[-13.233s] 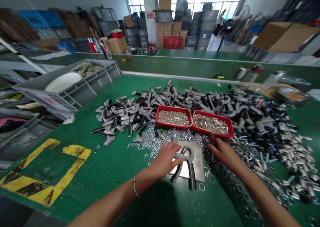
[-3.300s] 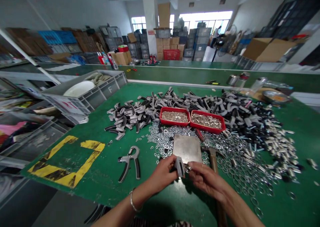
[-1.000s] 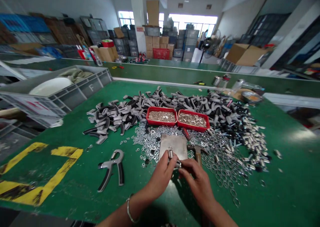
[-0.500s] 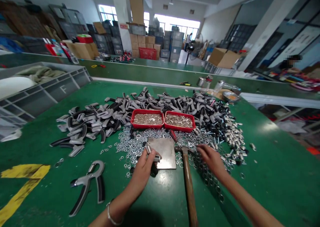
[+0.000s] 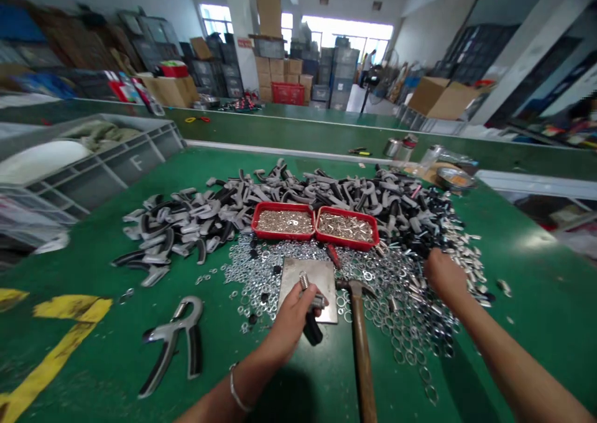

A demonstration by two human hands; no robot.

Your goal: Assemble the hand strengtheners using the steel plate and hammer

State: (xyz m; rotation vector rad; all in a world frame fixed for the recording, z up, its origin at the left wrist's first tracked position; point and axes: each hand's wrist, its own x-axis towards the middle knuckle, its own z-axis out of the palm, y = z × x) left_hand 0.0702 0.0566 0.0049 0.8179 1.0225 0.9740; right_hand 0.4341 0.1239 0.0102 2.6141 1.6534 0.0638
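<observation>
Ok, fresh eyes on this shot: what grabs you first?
The heap of black-and-grey grip handles fills the far half of the green workbench, with two red trays of small metal parts set in its middle. Nearer, loose steel washers spread around a square steel plate, a wooden-handled hammer lying beside it. The left hand holds a small coil spring over the plate.
</observation>
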